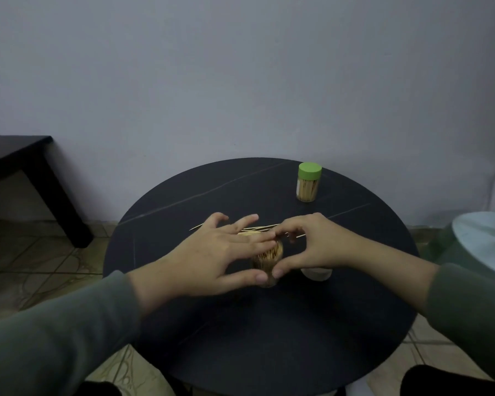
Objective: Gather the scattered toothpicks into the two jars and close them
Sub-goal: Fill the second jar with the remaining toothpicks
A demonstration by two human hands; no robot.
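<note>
Hands (212, 252) hide much of the open jar (267, 260).

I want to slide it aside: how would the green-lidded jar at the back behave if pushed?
The green-lidded jar is tall and narrow, so a push near the lid would probably tip it. It is round, so it would likely roll then. With the lid on, the toothpicks should stay in.

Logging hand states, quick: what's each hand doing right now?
Left hand: open, fingers spread beside the open jar.
Right hand: pinching toothpicks above it.
</note>
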